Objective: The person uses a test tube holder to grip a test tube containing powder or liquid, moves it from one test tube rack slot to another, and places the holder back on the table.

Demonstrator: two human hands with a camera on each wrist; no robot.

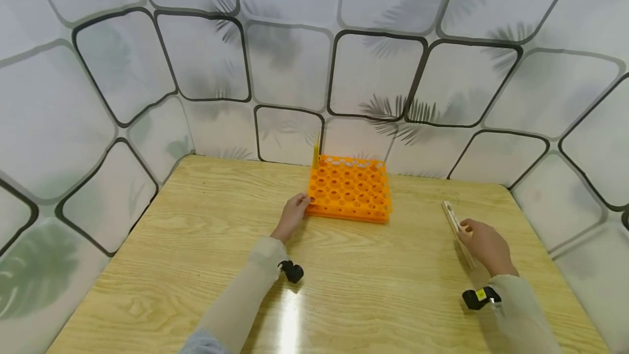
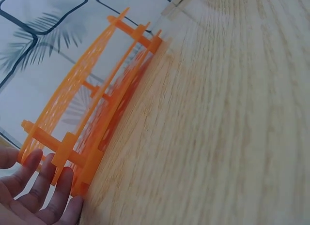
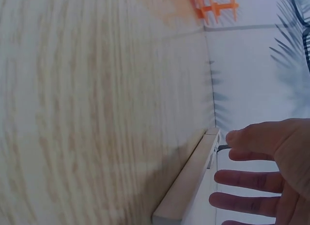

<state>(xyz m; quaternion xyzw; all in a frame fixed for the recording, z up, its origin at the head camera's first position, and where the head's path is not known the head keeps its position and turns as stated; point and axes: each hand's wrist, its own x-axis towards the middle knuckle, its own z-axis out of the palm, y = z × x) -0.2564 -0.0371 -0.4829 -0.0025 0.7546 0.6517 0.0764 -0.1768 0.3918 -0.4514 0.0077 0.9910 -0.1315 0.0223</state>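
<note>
An orange test tube rack (image 1: 350, 184), made of stacked perforated plates, stands on the wooden table. At its near left corner is my left hand (image 1: 295, 207), gripping the end with thumb above and fingers along the side (image 2: 36, 196). A slim yellow tube (image 1: 316, 156) stands upright at the rack's back left corner. On the right lies a narrow pale wooden bar (image 1: 451, 217) with holes in it, slanting away from me. Over this bar is my right hand (image 1: 486, 245); thumb and index tips are close together, the other fingers nearly straight (image 3: 249, 179). Nothing held shows there.
The pale wood-grain table (image 1: 206, 223) meets patterned wall sheets (image 1: 290, 70) at its back and sides. A bright reflection falls on the tabletop near the left forearm. Each wrist carries a small black camera, one on the left sleeve (image 1: 294, 272).
</note>
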